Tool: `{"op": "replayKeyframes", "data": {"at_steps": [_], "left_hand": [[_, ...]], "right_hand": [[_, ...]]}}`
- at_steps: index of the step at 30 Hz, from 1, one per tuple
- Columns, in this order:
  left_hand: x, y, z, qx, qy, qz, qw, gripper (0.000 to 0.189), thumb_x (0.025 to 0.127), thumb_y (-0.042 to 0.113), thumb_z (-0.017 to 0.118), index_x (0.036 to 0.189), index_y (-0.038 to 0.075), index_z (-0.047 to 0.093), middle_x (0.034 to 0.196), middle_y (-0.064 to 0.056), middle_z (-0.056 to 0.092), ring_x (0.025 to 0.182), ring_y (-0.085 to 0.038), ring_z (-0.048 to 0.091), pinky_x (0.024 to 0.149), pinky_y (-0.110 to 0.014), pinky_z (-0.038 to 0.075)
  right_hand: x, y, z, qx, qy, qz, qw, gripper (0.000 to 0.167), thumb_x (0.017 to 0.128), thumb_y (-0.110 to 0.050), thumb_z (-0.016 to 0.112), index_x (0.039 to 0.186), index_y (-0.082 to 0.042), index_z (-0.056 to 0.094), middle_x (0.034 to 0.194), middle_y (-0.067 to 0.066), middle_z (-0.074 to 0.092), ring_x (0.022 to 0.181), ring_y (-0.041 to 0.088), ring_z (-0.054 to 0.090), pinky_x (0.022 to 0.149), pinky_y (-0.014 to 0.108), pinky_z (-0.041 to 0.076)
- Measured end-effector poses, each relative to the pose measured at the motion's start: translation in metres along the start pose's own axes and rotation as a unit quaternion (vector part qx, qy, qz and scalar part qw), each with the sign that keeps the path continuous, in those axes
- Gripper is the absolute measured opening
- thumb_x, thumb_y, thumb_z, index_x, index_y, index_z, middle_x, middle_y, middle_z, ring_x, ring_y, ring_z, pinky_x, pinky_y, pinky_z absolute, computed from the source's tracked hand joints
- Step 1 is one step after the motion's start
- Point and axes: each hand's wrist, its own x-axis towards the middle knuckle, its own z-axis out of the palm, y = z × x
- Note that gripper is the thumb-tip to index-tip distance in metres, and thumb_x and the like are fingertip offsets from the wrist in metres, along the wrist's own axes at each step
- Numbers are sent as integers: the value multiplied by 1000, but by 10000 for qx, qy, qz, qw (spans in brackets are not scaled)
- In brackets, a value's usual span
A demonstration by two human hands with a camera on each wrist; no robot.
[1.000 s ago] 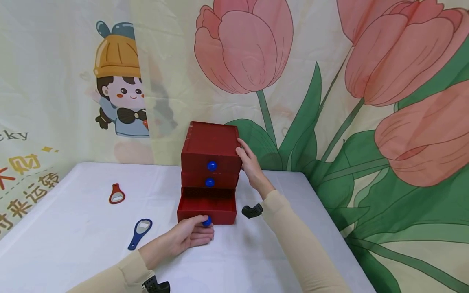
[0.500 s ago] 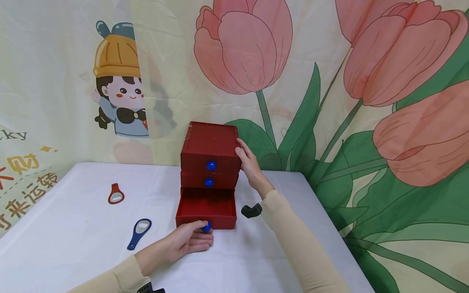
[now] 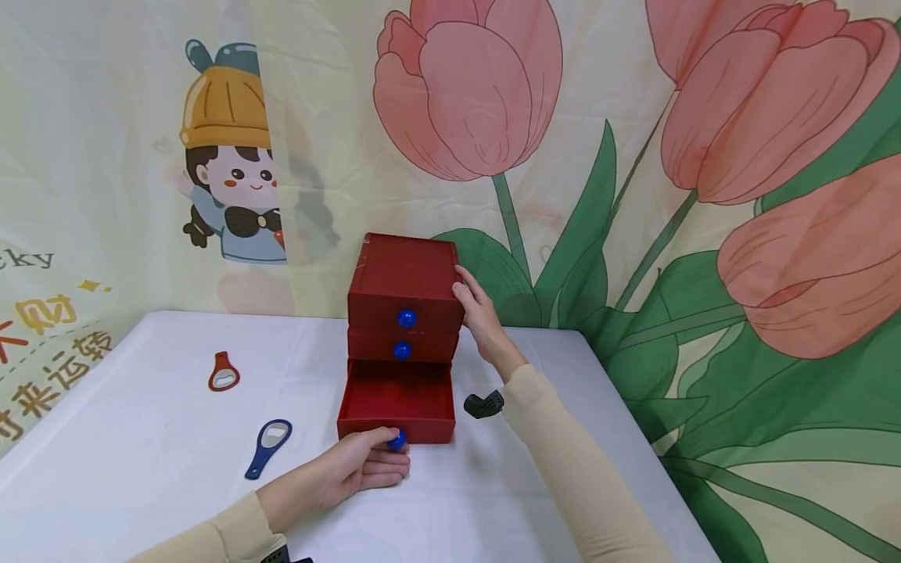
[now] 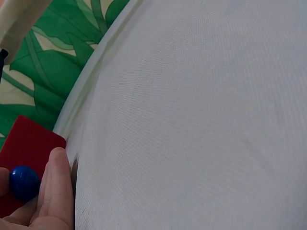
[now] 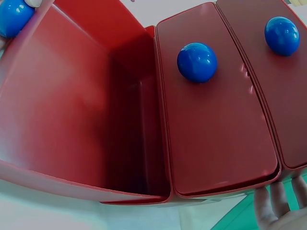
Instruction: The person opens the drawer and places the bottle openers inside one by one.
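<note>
A red cabinet (image 3: pixel 404 270) of stacked drawers with blue knobs stands on the white table. Its bottom drawer (image 3: pixel 396 395) is pulled out, and the inside looks bare in the right wrist view. My left hand (image 3: pixel 359 467) pinches the blue knob (image 3: pixel 397 439) of that drawer between thumb and fingers. In the left wrist view the same knob (image 4: pixel 24 183) shows beside the fingers. My right hand (image 3: pixel 486 317) rests against the cabinet's right side near the top, fingers extended along it. The middle drawer (image 5: pixel 218 110) and the top one are closed.
A blue bottle opener (image 3: pixel 268 448) lies left of my left hand, and a red bottle opener (image 3: pixel 224 372) lies farther back on the white tablecloth (image 3: pixel 141 453). A printed curtain (image 3: pixel 324 156) hangs behind the table.
My left hand has drawn the bottom drawer farther out toward me, more in the first half second than in the second. The right hand has stayed on the cabinet's side.
</note>
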Motion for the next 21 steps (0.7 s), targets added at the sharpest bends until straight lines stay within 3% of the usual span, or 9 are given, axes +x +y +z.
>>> {"op": "replayKeyframes", "data": {"at_steps": [21], "left_hand": [[-2,-1,-7,112,-176,-3,9998,59,108,39,61,137,-13,57,115,-22,77,107,-36,77,94,-44,62]], "right_hand": [[1,1,0,14,-11,-43,10000,55,114,-41,45,168,-35,32,171,4,33,151,30,42,123,59,36]]}}
